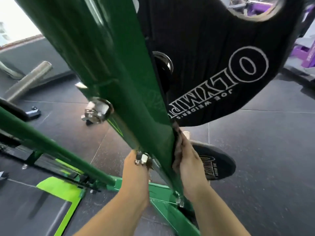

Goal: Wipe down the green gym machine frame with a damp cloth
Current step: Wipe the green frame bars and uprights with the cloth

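Note:
The green frame's slanted post runs from the top left down to the base at the bottom middle. My right hand holds a dark cloth against the post's right edge, low down, with its fingers curled over the cloth. Most of the cloth is hidden between hand and post. My left hand grips the post's left side at the same height, beside a chrome bolt. Its fingertips are hidden behind the post.
A large black weight plate with white lettering hangs right of the post, close above my right hand. A second black plate sits lower right. A chrome peg and a chrome nut stick out at left. Black rubber flooring lies below.

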The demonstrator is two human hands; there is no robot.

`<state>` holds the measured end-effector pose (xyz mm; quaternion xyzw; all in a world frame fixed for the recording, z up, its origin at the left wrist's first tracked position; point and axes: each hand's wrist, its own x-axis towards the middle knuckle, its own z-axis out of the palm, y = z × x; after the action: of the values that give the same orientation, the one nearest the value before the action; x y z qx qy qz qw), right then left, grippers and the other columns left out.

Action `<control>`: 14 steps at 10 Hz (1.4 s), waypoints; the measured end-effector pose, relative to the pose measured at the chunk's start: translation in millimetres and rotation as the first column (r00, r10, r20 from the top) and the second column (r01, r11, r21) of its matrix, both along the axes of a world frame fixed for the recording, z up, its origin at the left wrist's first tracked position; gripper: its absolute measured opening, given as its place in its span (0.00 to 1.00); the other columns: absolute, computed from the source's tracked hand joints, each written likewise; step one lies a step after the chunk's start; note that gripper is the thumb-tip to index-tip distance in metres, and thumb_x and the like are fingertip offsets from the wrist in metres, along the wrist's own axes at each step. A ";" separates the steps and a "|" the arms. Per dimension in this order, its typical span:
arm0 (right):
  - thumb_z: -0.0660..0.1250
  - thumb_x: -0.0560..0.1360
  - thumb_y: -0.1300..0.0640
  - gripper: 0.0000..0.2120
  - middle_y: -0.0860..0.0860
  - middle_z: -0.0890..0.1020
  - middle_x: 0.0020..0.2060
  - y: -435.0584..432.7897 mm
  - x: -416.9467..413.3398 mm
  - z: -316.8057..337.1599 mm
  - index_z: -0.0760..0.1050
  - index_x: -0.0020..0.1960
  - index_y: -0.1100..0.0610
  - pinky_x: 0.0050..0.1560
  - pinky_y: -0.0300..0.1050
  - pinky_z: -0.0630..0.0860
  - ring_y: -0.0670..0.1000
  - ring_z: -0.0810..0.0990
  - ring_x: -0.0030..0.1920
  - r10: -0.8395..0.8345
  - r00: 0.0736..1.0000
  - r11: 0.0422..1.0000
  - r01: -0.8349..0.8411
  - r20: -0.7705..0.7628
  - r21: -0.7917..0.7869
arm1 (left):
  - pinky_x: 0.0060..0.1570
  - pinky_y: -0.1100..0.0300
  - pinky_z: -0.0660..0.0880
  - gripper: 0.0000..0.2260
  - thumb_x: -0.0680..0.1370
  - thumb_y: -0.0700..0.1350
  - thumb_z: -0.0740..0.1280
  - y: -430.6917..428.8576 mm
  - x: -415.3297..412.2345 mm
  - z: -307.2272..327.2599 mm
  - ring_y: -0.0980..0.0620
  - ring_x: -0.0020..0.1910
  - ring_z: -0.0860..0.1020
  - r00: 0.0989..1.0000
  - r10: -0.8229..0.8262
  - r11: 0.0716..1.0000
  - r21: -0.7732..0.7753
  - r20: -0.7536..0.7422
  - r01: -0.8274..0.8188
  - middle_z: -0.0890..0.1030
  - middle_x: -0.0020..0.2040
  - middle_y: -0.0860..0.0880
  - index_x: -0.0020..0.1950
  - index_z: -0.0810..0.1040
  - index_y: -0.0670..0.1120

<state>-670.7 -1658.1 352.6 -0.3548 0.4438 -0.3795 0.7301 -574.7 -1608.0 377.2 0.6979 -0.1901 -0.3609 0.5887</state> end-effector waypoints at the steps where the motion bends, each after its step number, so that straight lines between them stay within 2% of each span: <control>1: 0.48 0.82 0.65 0.27 0.49 0.84 0.56 8.6 -0.9 -33.1 0.76 0.63 0.38 0.58 0.49 0.79 0.57 0.82 0.52 -0.013 1.000 0.999 0.014 -0.017 0.046 | 0.56 0.55 0.74 0.15 0.83 0.34 0.52 3.4 5.3 -22.1 0.48 0.47 0.79 0.975 0.051 0.998 -0.017 -0.215 -0.056 0.84 0.41 0.48 0.55 0.78 0.41; 2: 0.51 0.82 0.64 0.26 0.40 0.81 0.36 13.1 -5.0 -31.1 0.75 0.65 0.38 0.34 0.34 0.76 0.42 0.79 0.32 0.006 0.999 1.000 -0.006 0.046 0.000 | 0.61 0.55 0.73 0.17 0.84 0.41 0.54 13.0 -5.0 -24.7 0.53 0.52 0.82 0.972 -0.130 0.990 0.020 -0.196 0.136 0.86 0.49 0.52 0.48 0.82 0.52; 3: 0.57 0.82 0.56 0.23 0.41 0.82 0.60 24.6 6.2 -2.8 0.70 0.69 0.33 0.68 0.53 0.73 0.49 0.77 0.64 -0.009 0.990 0.984 0.034 0.141 -0.174 | 0.63 0.51 0.72 0.16 0.84 0.41 0.54 22.3 -8.1 -39.6 0.51 0.55 0.81 0.973 -0.146 0.989 0.002 -0.178 0.149 0.85 0.52 0.50 0.51 0.82 0.49; 4: 0.57 0.77 0.52 0.23 0.35 0.71 0.70 37.3 20.8 -17.5 0.69 0.67 0.30 0.76 0.51 0.61 0.39 0.66 0.73 -0.122 0.991 0.936 0.131 0.047 -0.327 | 0.64 0.51 0.72 0.16 0.83 0.39 0.54 22.0 -1.3 -40.1 0.51 0.56 0.82 0.976 -0.173 0.985 -0.005 -0.130 0.174 0.85 0.54 0.49 0.55 0.82 0.47; 5: 0.54 0.75 0.50 0.23 0.31 0.73 0.67 45.6 20.6 -64.5 0.72 0.65 0.30 0.74 0.51 0.65 0.38 0.69 0.70 -0.272 0.961 0.953 0.260 -0.057 -0.157 | 0.67 0.51 0.72 0.16 0.82 0.34 0.52 22.1 9.8 -43.1 0.52 0.54 0.82 0.981 -0.170 0.985 0.009 -0.096 0.171 0.82 0.60 0.43 0.61 0.77 0.38; 6: 0.55 0.72 0.45 0.21 0.35 0.76 0.65 42.5 16.3 -83.4 0.72 0.55 0.21 0.69 0.52 0.70 0.43 0.75 0.65 -0.245 0.965 0.968 0.248 -0.091 0.025 | 0.66 0.52 0.72 0.17 0.81 0.32 0.51 21.7 11.0 -40.1 0.53 0.54 0.82 0.980 -0.194 0.979 0.047 -0.052 0.197 0.84 0.56 0.46 0.60 0.77 0.40; 7: 0.57 0.74 0.48 0.21 0.33 0.75 0.65 41.1 25.2 -54.6 0.73 0.59 0.25 0.72 0.49 0.66 0.40 0.72 0.68 -0.205 0.979 0.972 0.204 0.005 -0.120 | 0.62 0.53 0.74 0.15 0.82 0.39 0.55 22.4 8.4 -38.2 0.54 0.52 0.83 0.973 -0.227 0.971 0.090 0.035 0.223 0.86 0.48 0.53 0.52 0.81 0.49; 8: 0.55 0.75 0.47 0.23 0.35 0.71 0.71 49.2 28.1 -28.0 0.67 0.67 0.28 0.74 0.50 0.61 0.41 0.65 0.73 -0.208 0.975 0.908 0.221 0.074 -0.356 | 0.61 0.48 0.74 0.16 0.83 0.44 0.54 27.1 9.1 -42.5 0.50 0.56 0.82 0.960 -0.272 0.961 0.079 0.074 0.266 0.85 0.52 0.50 0.54 0.83 0.50; 9: 0.53 0.77 0.51 0.24 0.32 0.72 0.67 43.6 18.6 -68.7 0.68 0.69 0.32 0.72 0.47 0.65 0.36 0.70 0.68 -0.258 0.965 0.934 0.237 -0.048 -0.267 | 0.63 0.50 0.74 0.15 0.83 0.44 0.54 31.5 12.5 -45.6 0.55 0.58 0.80 0.946 -0.318 0.947 0.079 0.069 0.312 0.84 0.55 0.53 0.52 0.81 0.54; 10: 0.49 0.82 0.53 0.23 0.37 0.68 0.72 45.3 9.0 -114.3 0.66 0.72 0.34 0.68 0.46 0.71 0.42 0.75 0.59 -0.134 0.981 0.991 0.135 -0.141 -0.006 | 0.64 0.50 0.72 0.21 0.83 0.35 0.49 29.2 19.0 -45.7 0.57 0.58 0.80 0.941 -0.338 0.937 0.086 -0.028 0.339 0.85 0.53 0.55 0.53 0.79 0.54; 11: 0.49 0.83 0.54 0.21 0.34 0.68 0.71 46.3 12.9 -110.0 0.64 0.73 0.37 0.71 0.51 0.69 0.42 0.75 0.62 -0.167 0.979 0.983 0.174 -0.115 0.057 | 0.64 0.51 0.73 0.21 0.83 0.36 0.48 28.2 23.4 -46.8 0.61 0.55 0.81 0.921 -0.384 0.917 0.084 -0.069 0.389 0.84 0.53 0.56 0.55 0.78 0.54; 12: 0.54 0.82 0.54 0.21 0.32 0.75 0.64 45.8 24.0 -70.3 0.70 0.67 0.33 0.71 0.54 0.70 0.38 0.77 0.62 -0.216 0.974 0.974 0.220 0.065 -0.061 | 0.63 0.53 0.75 0.16 0.85 0.45 0.52 35.2 30.2 -50.5 0.60 0.62 0.78 0.858 -0.513 0.857 0.064 0.017 0.512 0.79 0.64 0.54 0.61 0.77 0.57; 13: 0.55 0.79 0.51 0.20 0.39 0.73 0.70 43.9 30.7 -59.5 0.71 0.67 0.34 0.74 0.52 0.64 0.43 0.69 0.72 -0.277 0.949 0.926 0.305 0.149 -0.222 | 0.66 0.49 0.71 0.18 0.85 0.43 0.51 36.1 33.2 -53.3 0.59 0.63 0.77 0.845 -0.535 0.841 0.075 -0.020 0.535 0.80 0.62 0.57 0.66 0.76 0.57; 14: 0.52 0.82 0.52 0.22 0.39 0.66 0.74 53.9 34.7 -80.7 0.65 0.72 0.32 0.73 0.50 0.66 0.47 0.65 0.75 -0.311 0.949 0.932 0.314 0.042 -0.180 | 0.67 0.47 0.70 0.16 0.85 0.43 0.53 34.4 38.5 -50.4 0.58 0.61 0.79 0.832 -0.547 0.830 0.070 -0.094 0.554 0.82 0.59 0.57 0.63 0.78 0.56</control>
<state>-636.0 -1604.1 271.9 -0.3435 0.4527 -0.5324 0.6273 -536.2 -1573.6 326.8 0.6276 -0.3451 -0.5479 0.4323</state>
